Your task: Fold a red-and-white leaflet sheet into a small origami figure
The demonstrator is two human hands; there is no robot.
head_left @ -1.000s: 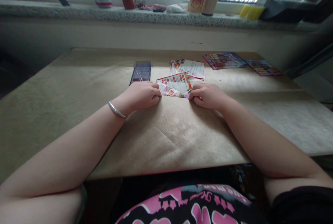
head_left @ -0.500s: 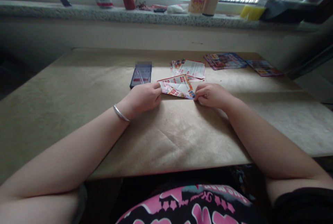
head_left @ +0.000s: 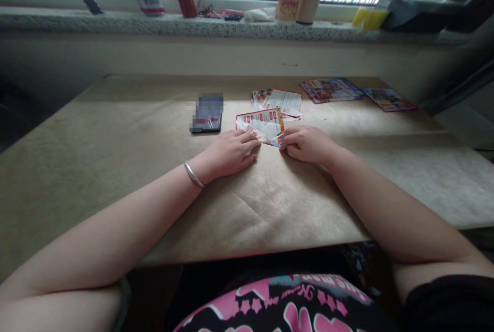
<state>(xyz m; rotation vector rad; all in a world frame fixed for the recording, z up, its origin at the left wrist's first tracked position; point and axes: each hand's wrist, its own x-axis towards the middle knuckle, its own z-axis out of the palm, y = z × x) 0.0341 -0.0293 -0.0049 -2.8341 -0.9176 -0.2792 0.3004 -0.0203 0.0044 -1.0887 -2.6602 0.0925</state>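
White, red and orange, the printed rectangular paper card (head_left: 261, 123) lies on the beige-covered table (head_left: 247, 213), inward from the middle of its far edge, its near side folded over. The left hand (head_left: 233, 153) is loosely spread, fingertips resting at the fold; the right hand (head_left: 309, 143) seems to pinch the card's near right corner. For a crisp crease, hold that corner aligned and press evenly along the fold with flat fingers, staying clear of the loose white-and-red paper pile (head_left: 283, 99) just beyond, toward the far edge.
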